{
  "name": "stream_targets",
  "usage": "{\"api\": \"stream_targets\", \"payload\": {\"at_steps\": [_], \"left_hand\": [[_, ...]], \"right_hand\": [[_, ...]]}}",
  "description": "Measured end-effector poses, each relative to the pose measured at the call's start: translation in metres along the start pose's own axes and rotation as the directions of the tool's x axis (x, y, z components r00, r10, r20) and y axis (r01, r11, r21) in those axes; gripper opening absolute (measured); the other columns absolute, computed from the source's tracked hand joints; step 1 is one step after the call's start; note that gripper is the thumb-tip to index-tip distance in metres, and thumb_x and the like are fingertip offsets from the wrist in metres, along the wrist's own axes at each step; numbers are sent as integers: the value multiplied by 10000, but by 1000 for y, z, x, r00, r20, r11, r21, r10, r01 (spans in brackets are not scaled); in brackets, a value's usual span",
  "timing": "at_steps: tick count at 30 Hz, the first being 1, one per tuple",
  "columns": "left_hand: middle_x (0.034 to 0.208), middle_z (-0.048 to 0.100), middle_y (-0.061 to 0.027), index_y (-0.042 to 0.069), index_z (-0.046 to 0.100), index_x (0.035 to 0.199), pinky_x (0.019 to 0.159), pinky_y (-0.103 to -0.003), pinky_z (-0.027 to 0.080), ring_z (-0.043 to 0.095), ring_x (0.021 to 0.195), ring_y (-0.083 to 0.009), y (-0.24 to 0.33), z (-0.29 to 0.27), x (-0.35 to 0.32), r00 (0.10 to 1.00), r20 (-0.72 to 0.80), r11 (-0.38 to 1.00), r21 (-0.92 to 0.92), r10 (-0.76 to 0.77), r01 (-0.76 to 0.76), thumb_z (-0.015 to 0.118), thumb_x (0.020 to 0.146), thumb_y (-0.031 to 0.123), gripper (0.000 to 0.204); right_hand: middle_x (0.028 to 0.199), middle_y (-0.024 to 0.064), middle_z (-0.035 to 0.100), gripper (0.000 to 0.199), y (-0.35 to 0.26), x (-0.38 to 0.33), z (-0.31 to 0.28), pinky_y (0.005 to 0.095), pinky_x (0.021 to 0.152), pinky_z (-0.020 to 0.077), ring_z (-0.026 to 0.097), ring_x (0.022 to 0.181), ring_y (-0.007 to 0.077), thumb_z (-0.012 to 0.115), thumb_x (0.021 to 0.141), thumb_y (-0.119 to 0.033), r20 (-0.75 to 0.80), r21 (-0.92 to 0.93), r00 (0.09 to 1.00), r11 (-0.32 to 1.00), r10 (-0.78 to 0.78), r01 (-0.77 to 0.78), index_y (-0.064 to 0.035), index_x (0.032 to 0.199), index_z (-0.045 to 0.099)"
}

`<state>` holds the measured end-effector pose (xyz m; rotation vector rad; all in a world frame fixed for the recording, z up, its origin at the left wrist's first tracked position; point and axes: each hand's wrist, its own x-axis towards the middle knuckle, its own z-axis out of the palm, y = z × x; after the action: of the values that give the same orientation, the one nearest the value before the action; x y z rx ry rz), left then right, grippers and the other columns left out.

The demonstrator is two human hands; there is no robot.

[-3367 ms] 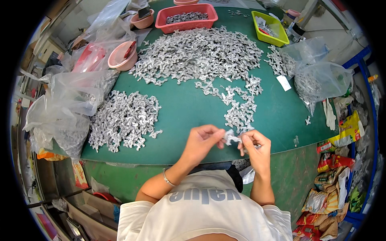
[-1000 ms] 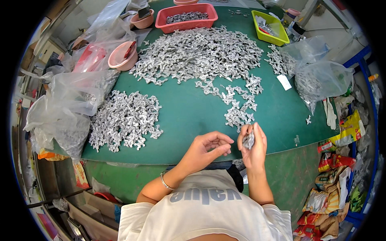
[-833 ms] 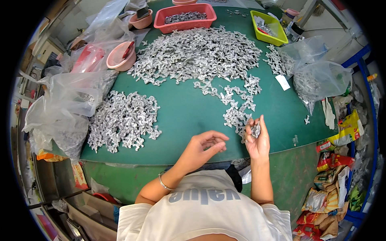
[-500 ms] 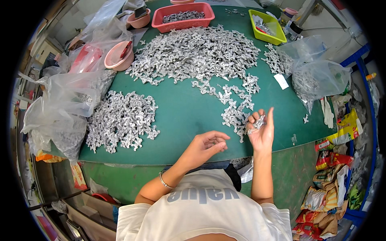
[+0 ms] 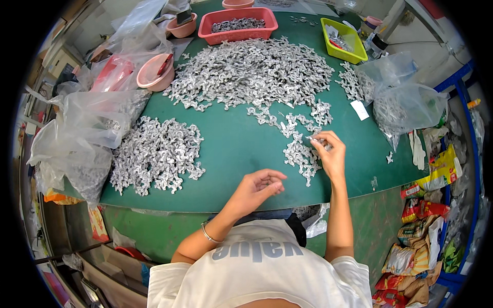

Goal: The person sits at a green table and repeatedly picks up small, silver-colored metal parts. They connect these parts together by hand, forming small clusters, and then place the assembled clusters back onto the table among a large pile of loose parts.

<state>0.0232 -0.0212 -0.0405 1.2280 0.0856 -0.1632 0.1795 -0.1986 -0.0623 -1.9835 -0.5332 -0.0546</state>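
My right hand (image 5: 331, 156) reaches over the green table (image 5: 236, 154) to a small heap of silver metal pieces (image 5: 300, 154). Its fingertips pinch one small metal piece (image 5: 314, 139) at the heap's upper edge. My left hand (image 5: 257, 187) hovers near the table's front edge with fingers loosely curled together; nothing shows in it. A large spread of the same metal pieces (image 5: 251, 72) covers the far middle of the table. A second pile of metal pieces (image 5: 154, 154) lies to the left.
A red tray (image 5: 237, 24) and a yellow-green tray (image 5: 344, 40) hold parts at the back. Pink bowls (image 5: 154, 77) and clear plastic bags (image 5: 77, 133) crowd the left. Another clear bag (image 5: 405, 102) of parts lies right. Packets (image 5: 426, 226) sit below the table's right edge.
My right hand has moved away from the left, forward to the small heap, carrying a metal piece. My left hand stayed near the front edge and curled its fingers.
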Motion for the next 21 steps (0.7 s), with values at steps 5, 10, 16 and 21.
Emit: {"api": "stream_targets", "payload": {"at_steps": [5,10,16,21], "left_hand": [[918,581,-74,-44,486,1115,746,-261,467,560,826,-128,4,17,8,992,-123,979,-192,40,-63,554,849,82,301],[977,584,-100,-51,480,1119,768,-270,480,572,885,-148,14,23,10,988,-127,979,-173,91,-112,576,823,38,324],[995,580,-128,-68,482,1119,769,-278,489,578,883,-155,22,22,2,983,-103,969,-182,153,-170,587,798,-18,342],[971,572,-102,-65,500,1117,771,-249,474,565,864,-132,36,31,-6,976,-84,962,-172,201,-213,582,789,-54,339]], "right_hand": [[907,128,552,169,-55,-42,6,223,567,424,519,640,128,655,617,101,-87,181,952,936,-292,303,30,768,628],[979,138,535,253,-67,-55,9,228,515,418,499,572,120,701,591,81,-26,80,858,855,-513,513,17,830,650],[1023,136,526,362,-91,-64,-4,212,523,404,498,614,87,667,613,121,-100,423,984,889,-145,174,43,963,616],[828,109,583,282,-95,-66,-10,218,556,415,516,616,106,645,640,117,-79,294,965,919,-249,261,47,913,631]]}}
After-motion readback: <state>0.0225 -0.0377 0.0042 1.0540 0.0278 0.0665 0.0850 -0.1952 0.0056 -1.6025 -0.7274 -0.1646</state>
